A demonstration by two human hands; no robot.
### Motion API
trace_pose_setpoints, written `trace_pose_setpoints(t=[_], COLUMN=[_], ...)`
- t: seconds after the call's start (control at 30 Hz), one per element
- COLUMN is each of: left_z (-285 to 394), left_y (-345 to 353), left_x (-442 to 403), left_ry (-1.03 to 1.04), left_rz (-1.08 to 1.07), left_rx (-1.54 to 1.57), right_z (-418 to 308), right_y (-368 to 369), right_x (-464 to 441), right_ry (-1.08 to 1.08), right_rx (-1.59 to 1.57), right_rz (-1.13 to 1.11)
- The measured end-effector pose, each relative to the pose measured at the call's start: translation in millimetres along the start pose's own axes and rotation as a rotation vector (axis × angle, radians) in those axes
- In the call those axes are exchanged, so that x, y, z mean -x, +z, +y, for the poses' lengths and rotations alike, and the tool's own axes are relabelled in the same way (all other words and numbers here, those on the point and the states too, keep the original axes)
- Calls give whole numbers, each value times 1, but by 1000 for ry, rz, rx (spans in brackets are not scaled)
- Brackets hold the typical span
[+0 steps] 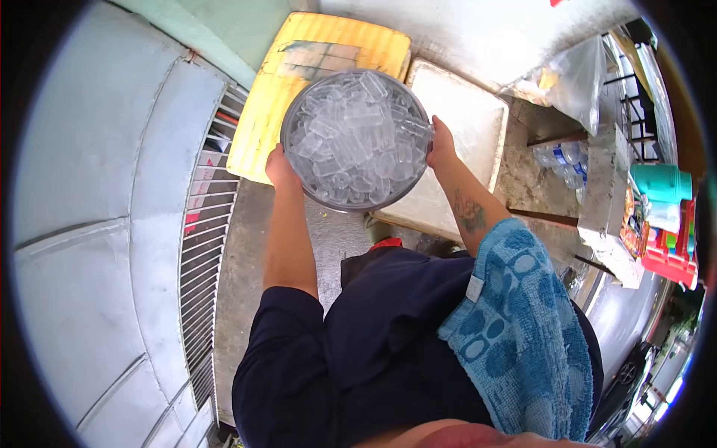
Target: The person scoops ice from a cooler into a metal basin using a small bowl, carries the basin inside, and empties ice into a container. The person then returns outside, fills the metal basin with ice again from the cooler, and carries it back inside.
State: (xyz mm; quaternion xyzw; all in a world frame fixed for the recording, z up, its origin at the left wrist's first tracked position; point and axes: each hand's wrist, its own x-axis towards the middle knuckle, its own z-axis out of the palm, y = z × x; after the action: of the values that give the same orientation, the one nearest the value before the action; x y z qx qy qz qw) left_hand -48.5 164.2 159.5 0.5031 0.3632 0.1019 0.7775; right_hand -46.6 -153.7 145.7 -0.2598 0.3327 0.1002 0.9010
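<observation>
Between my two hands is a round dark bucket (pixel 290 112) heaped with clear ice pieces (pixel 351 138). My left hand (pixel 282 167) grips its left side, fingers mostly hidden behind the rim. On the opposite side my right hand (pixel 441 142) holds the rim, its fingers partly out of sight. A clear handle-like piece (pixel 412 125) lies among the ice near my right hand; I cannot make out what it is. Behind the bucket is a yellow ribbed lid or box (pixel 258 127) with a taped patch, and to its right stands an open white box (pixel 467 112).
A slatted metal grille (pixel 205 261) and grey panels (pixel 82 149) line the left. Bottles (pixel 569 160) sit on a shelf at right, below a hanging plastic bag (pixel 586 82). Further right are a teal container (pixel 661 183) and a red basket (pixel 672 261). A blue towel (pixel 515 328) hangs over my right shoulder.
</observation>
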Motion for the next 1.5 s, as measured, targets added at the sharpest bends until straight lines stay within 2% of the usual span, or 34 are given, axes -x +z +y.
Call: trace_pose_setpoints(t=[0.13,0.27,0.33,0.47,0.53,0.6,0.63,0.67,0.73,0.83,0.9,0.93,1.0,1.1,1.27,1.37,1.47,1.5], left_z=[-44,-76,-128,-163,-186,-231,-247,-254,-271,-292,-294,-292,-289,-291,-288,-280,-271,-261], left_y=[-2,27,31,63,86,98,106,123,150,187,216,230,256,292,367,417,488,505], left_x=[30,107,124,209,247,252,258,276,317,346,372,382,396,406,396,395,384,392], left_ry=[46,26,-56,-156,-238,-222,-223,-212,-335,-366,-348,-338,-346,-279,-294,-326,-299,-309], left_rz=[-130,-167,-283,-368,-434,-420,-390,-411,-472,-528,-514,-531,-497,-538,-605,-642,-680,-711], left_rx=[-98,-277,-63,-63,-59,-89,-124,-120,-83,-88,-178,-176,-226,-299,-267,-243,-207,-192], right_z=[-19,-61,-80,-117,-142,-168,-178,-184,-208,-242,-257,-263,-279,-307,-354,-385,-447,-464], right_y=[-55,-123,-188,-250,-299,-329,-364,-413,-448,-451,-467,-472,-462,-448,-460,-480,-408,-390], right_x=[44,99,108,164,171,196,189,160,169,230,239,240,258,276,225,174,203,208], right_ry=[21,43,-58,-136,-154,-183,-198,-299,-414,-383,-562,-579,-538,-520,-541,-573,-634,-647], right_rx=[-21,-88,-99,-96,-83,-67,-79,-21,30,-98,-26,-35,-170,-204,-244,-220,-185,-210], right_rz=[37,83,32,85,25,155,143,137,135,78,281,273,218,223,152,190,261,346])
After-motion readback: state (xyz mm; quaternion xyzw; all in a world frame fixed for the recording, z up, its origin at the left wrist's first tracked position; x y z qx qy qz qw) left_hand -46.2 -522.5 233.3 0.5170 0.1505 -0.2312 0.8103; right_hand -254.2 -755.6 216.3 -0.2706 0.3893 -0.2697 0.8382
